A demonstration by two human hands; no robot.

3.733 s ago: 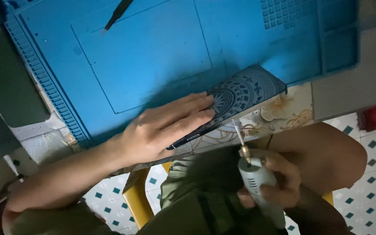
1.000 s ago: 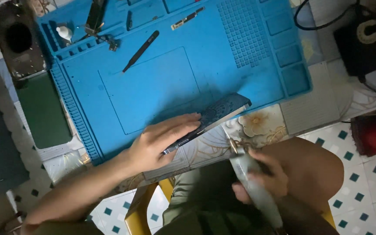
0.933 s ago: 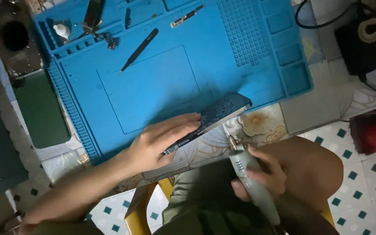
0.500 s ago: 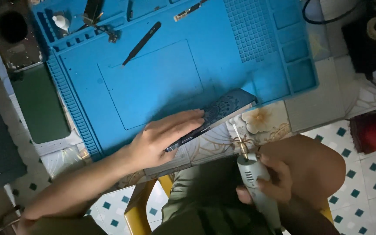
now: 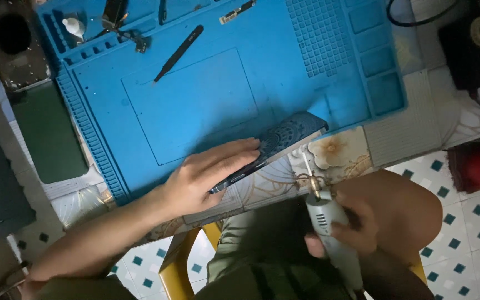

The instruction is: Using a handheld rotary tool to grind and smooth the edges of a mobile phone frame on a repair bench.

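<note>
The left hand (image 5: 209, 178) is lying flat, fingers (image 5: 234, 158) stretched out and close together, pressing down on a dark slim phone with a patterned mandala back (image 5: 281, 141). The phone is resting at the near edge of the blue silicone repair mat (image 5: 195, 100), its corner jutting over the floral-patterned table (image 5: 340, 153). The right hand (image 5: 351, 225) is gripping a pale grey pen-shaped rotary tool (image 5: 326, 222), fingers curled round its barrel, the thin bit (image 5: 308, 169) pointing up toward the phone's near edge but appearing just short of it. Judging by this, the phone is being steadied and the tool brought close, while the work on the edge itself is not yet under way. Black tweezers (image 5: 179, 53) are lying untouched farther up the mat.
</note>
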